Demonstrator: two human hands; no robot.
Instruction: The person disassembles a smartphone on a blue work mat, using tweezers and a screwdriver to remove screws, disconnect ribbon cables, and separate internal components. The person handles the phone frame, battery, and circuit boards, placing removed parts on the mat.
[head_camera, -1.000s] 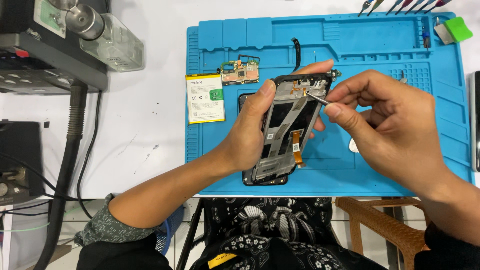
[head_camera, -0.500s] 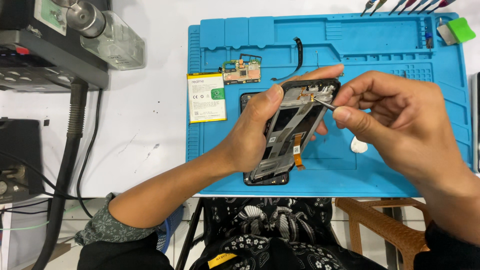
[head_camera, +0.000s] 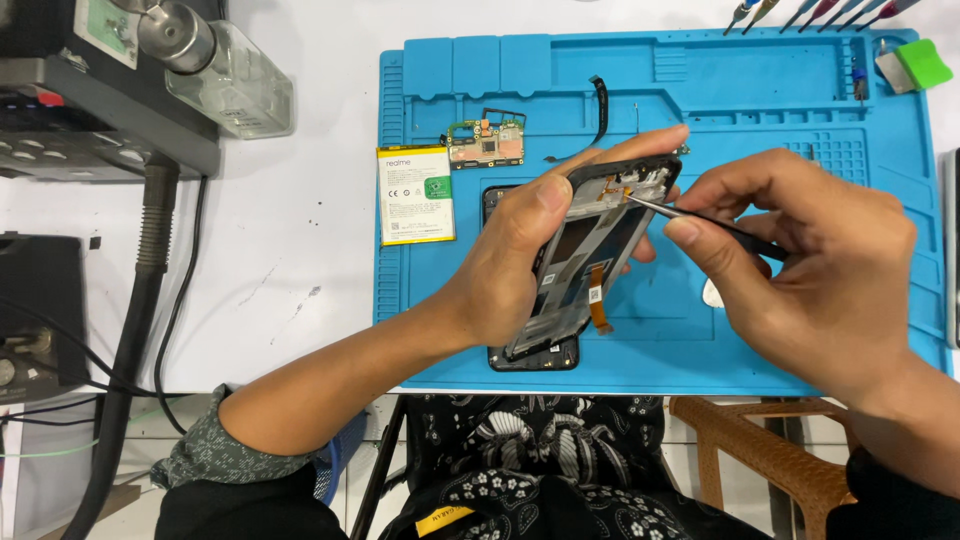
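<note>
My left hand (head_camera: 520, 260) grips an opened black phone frame (head_camera: 590, 265), tilted above the blue work mat (head_camera: 800, 110), with an orange flex cable hanging from its middle. My right hand (head_camera: 810, 270) pinches thin tweezers (head_camera: 680, 212) whose tip touches the upper inner edge of the frame. A second dark phone part (head_camera: 535, 355) lies on the mat under the frame, mostly hidden. A green circuit board (head_camera: 485, 142) and a white flat battery (head_camera: 415, 195) lie left of my hands.
Several screwdrivers (head_camera: 800, 12) line the mat's far right edge beside a green and white block (head_camera: 915, 62). A black flex strip (head_camera: 600, 105) lies on the mat. Grey equipment (head_camera: 90, 110), a glass bottle (head_camera: 235, 85) and a thick hose (head_camera: 140, 300) occupy the left.
My left hand has tilted the frame's top slightly left and my right hand has drawn back to the right, keeping the tweezer tip at the frame's upper edge.
</note>
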